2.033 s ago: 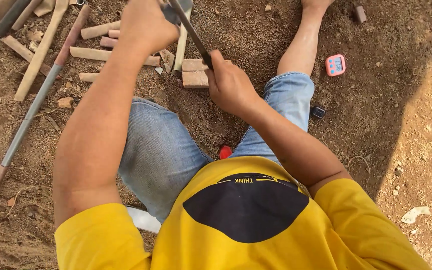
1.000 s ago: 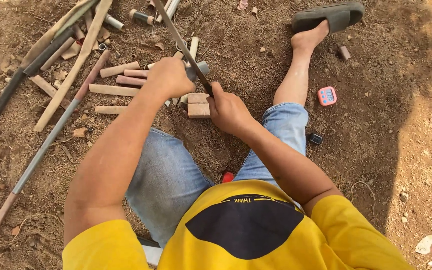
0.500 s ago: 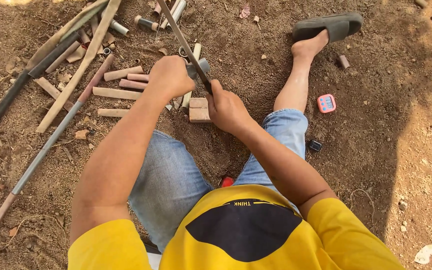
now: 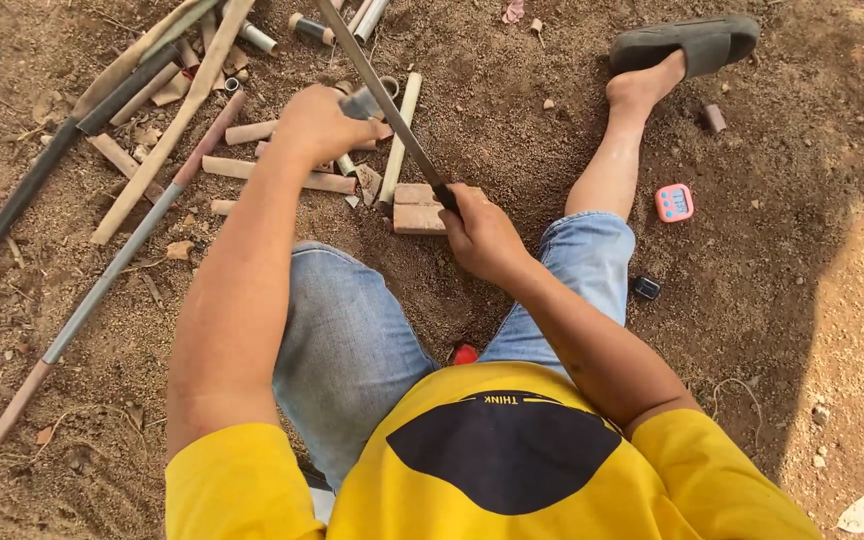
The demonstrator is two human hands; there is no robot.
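Note:
I sit on bare dirt with my legs spread. My right hand [image 4: 482, 235] grips the handle of a long dark blade [image 4: 377, 90] that slants up and away to the left. My left hand [image 4: 320, 125] is closed on a short grey tube piece [image 4: 362, 102] held against the blade. Just beyond my right hand, a reddish brick [image 4: 414, 210] lies on the ground under the blade's near end. Short cut bamboo pieces [image 4: 272, 175] lie around my left hand.
Long bamboo poles [image 4: 102, 290] and a black pipe [image 4: 32, 185] lie at the left. A grey sandal [image 4: 687, 42] is on my right foot at the top right. A pink timer [image 4: 674, 202], a small black object [image 4: 646, 288] and a red object [image 4: 465, 354] lie near my legs.
The view has tilted, bringing the sandal and more sticks into sight. My left hand has come down beside the blade; both hands keep their hold.

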